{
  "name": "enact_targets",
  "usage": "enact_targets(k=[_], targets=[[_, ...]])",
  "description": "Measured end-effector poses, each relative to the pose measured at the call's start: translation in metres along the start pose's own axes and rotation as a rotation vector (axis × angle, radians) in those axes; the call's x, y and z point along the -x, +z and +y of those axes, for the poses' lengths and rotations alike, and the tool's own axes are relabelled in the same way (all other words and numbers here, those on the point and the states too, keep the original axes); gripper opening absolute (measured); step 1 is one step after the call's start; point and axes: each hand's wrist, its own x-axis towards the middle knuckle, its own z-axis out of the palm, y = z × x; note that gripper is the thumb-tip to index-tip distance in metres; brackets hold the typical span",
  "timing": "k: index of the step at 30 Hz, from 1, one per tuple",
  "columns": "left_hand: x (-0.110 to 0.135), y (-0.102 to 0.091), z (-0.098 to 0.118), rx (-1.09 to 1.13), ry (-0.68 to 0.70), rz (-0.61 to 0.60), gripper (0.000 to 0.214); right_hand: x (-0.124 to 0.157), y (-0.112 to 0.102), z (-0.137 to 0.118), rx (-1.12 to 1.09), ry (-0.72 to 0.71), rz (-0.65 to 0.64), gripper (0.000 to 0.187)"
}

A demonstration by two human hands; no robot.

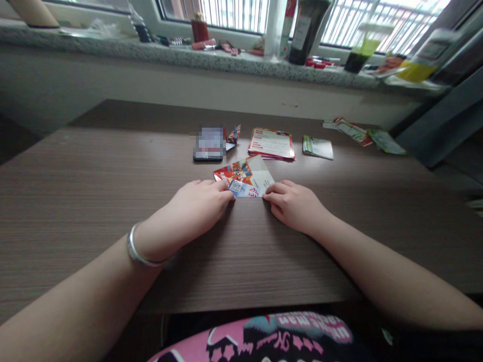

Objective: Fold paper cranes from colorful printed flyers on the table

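Note:
A colourful printed paper sheet (247, 177), partly folded, lies flat on the brown wooden table (94, 181). My left hand (196, 206), with a silver bangle on the wrist, presses its fingertips on the sheet's near left corner. My right hand (292, 203) presses fingertips on the near right corner. Both hands lie low on the table, pinching the folded edge between them.
Behind the sheet lie a phone (209, 143), a small folded paper figure (234, 134), a stack of flyers (271, 144), a smaller card stack (318, 147) and more leaflets (354, 130) at far right. Bottles and clutter stand on the stone windowsill (226, 59).

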Motion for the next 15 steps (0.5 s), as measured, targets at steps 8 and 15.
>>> enact_targets(k=[8,15], targets=[[0.002,0.002,-0.010,0.047,0.001,-0.005,0.028,0.002,0.000,0.001,-0.007,-0.002,0.006,0.031],[0.005,-0.001,-0.015,0.035,-0.022,-0.020,0.025,0.002,-0.001,0.001,-0.012,0.001,0.008,0.031]])
